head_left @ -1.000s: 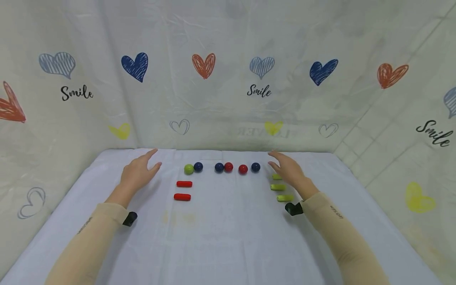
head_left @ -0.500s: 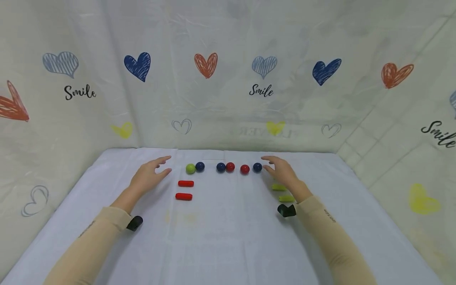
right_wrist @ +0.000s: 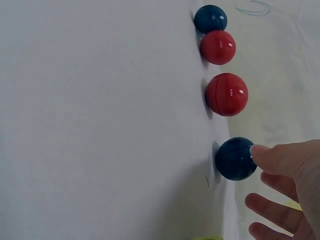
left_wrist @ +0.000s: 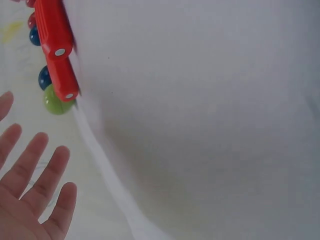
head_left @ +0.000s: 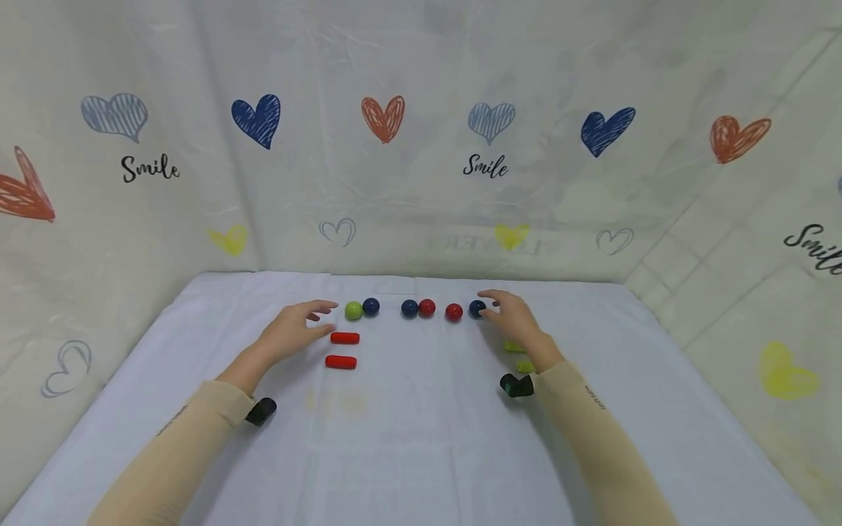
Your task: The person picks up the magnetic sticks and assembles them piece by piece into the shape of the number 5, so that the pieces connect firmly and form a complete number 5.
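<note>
My left hand [head_left: 292, 332] reaches in from the left, fingers spread and extended. It hovers just left of a lime-green ball [head_left: 353, 310] and a short red rod [head_left: 345, 337]; nothing is in it. A second red rod [head_left: 340, 361] lies nearer. In the left wrist view, splayed fingers [left_wrist: 47, 170] stay apart from the green ball [left_wrist: 59, 100]. My right hand [head_left: 513, 319] is at the rightmost dark blue ball [head_left: 475, 310], thumb and fingers parted. Its thumb overlaps that blue ball [right_wrist: 234, 159] in the right wrist view, while the other fingers stand away from it.
Between the hands, a row holds a blue ball [head_left: 371, 306], another blue ball [head_left: 409, 308], a red ball [head_left: 427, 307] and a second red ball [head_left: 454, 313]. Lime-green rods [head_left: 513, 346] lie partly hidden under the right forearm. A heart-printed sheet [head_left: 421, 190] hangs behind the white-covered table [head_left: 395, 467].
My left hand has moved right, toward the green ball and red rods. My right hand has shifted left from above the green rods to the rightmost blue ball. The balls and rods stay in place.
</note>
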Action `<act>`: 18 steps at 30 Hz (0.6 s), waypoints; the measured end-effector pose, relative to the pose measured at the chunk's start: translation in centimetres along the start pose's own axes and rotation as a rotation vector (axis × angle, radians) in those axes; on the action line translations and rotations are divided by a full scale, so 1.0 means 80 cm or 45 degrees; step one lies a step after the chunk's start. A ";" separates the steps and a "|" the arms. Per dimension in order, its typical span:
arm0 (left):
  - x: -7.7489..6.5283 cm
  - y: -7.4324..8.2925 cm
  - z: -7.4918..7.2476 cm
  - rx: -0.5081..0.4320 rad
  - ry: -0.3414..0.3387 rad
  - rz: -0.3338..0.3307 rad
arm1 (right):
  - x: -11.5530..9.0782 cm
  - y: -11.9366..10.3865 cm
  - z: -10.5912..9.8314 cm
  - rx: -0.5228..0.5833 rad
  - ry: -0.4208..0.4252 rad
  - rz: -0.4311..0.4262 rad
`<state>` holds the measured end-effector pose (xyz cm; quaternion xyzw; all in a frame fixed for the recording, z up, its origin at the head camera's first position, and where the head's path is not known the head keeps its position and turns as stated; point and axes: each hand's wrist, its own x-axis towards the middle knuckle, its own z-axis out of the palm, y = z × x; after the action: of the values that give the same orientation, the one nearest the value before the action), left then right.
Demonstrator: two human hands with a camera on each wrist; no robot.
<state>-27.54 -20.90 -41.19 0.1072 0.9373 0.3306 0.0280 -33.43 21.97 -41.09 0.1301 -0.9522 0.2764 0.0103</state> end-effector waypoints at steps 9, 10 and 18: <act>0.010 0.000 0.007 -0.072 -0.126 -0.049 | 0.009 -0.005 0.007 0.042 -0.076 0.090; 0.012 0.000 0.007 -0.067 -0.135 -0.044 | 0.010 -0.005 0.008 0.039 -0.073 0.094; 0.023 -0.001 0.009 -0.054 -0.205 -0.036 | 0.015 -0.010 0.012 -0.015 -0.037 0.064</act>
<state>-29.22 -20.14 -41.76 0.1194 0.9262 0.3402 0.1101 -34.34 20.56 -41.38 0.1100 -0.9568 0.2690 -0.0099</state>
